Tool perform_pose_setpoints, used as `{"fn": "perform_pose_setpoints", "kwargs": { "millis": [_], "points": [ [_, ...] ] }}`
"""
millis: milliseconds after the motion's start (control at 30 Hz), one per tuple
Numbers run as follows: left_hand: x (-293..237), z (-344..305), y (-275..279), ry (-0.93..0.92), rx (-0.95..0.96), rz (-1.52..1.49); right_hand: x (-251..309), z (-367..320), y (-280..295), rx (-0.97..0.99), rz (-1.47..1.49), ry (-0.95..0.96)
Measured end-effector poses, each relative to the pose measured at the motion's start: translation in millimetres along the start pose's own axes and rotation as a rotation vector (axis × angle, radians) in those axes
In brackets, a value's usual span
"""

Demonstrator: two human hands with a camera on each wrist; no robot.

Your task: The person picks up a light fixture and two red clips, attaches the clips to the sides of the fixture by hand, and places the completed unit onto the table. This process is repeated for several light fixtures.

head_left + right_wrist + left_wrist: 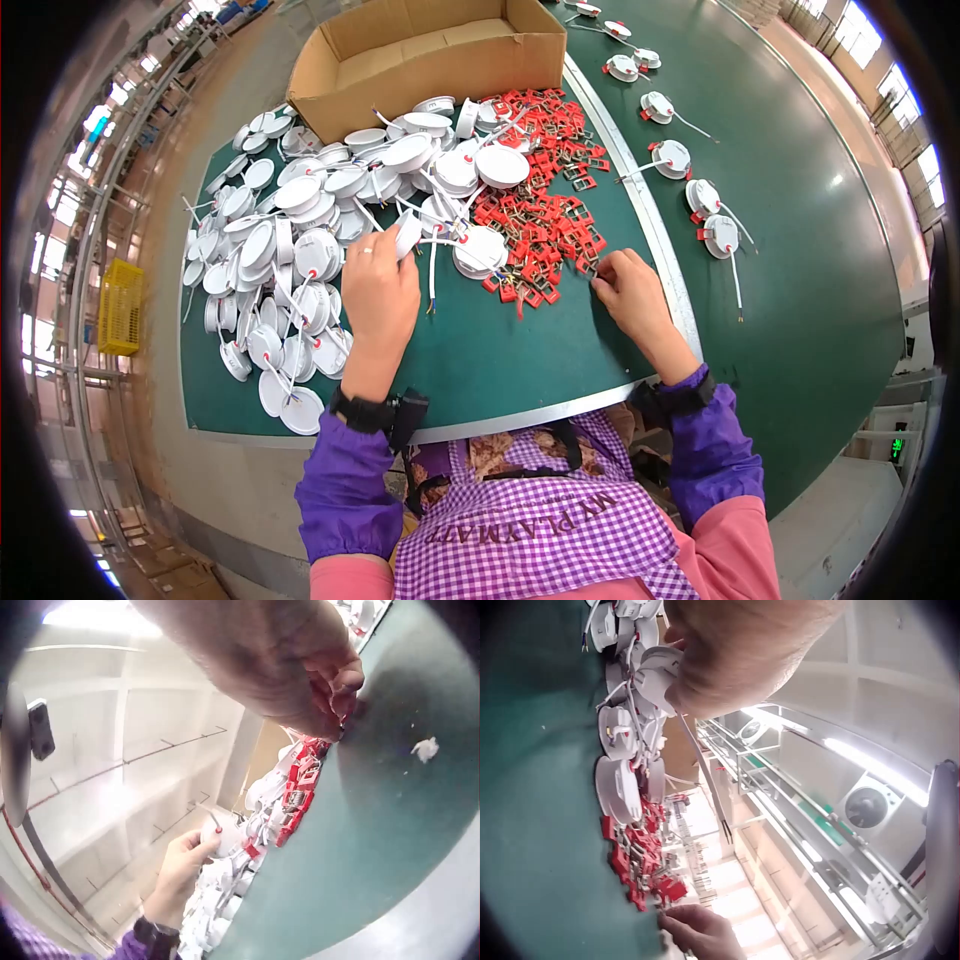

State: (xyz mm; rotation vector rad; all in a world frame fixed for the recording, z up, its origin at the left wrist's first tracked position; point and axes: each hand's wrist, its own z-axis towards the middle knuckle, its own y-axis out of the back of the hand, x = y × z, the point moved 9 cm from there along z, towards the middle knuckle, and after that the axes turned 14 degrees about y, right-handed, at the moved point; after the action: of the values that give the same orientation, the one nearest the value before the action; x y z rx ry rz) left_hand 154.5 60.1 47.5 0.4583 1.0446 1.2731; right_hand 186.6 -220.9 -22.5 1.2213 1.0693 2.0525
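Note:
My left hand [381, 300] grips a white round downlight [408, 233] by its rim, above the front of a heap of similar lamps. In the left wrist view this downlight [657, 679] is partly hidden by the fingers, and its white cable hangs free with bare wire ends. At the near right edge of the pile of red spring clips [545, 235], my right hand [634, 298] has thumb and fingertips together low over the table. The right wrist view shows a bit of a red clip [346, 718] at those fingertips, mostly hidden by them.
A heap of white downlights [270, 250] covers the left of the green table [520, 350]. Behind stands an open cardboard box [430, 75]. Beyond a metal strip [640, 200] on the right, several downlights with red clips [720, 237] lie in a row on a green surface.

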Motion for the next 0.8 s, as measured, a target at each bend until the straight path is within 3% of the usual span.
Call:
{"fn": "perform_pose_setpoints", "kwargs": {
  "millis": [100,167,300,400,467,567,800],
  "points": [
    [-1.0,-12.4,24.3,0.109,0.039,-0.158,-4.8,-2.6,-6.3,0.062,0.240,-0.109],
    [17.9,-28.2,15.3,0.493,0.292,-0.638,0.4,-2.4,-11.1,0.122,0.240,-0.093],
    [8.6,-67.5,-6.7,0.731,0.557,-1.296,23.3,-5.7,-8.2,0.040,-0.042,0.115],
    [-1.3,-95.0,-26.5,0.828,0.722,-1.439,36.4,-7.5,-1.1,-0.009,0.102,0.112],
    [-7.4,-105.9,-34.1,0.873,0.760,-1.465,27.5,-15.6,-13.0,-0.028,0.583,-0.163],
    [-19.8,-117.9,-46.0,0.965,0.887,-1.561,52.9,-18.8,-10.9,-0.036,0.774,-0.141],
    [-27.8,-120.3,-48.7,0.885,0.867,-1.465,96.3,-22.5,16.7,-0.140,0.566,0.018]
  ]
}}
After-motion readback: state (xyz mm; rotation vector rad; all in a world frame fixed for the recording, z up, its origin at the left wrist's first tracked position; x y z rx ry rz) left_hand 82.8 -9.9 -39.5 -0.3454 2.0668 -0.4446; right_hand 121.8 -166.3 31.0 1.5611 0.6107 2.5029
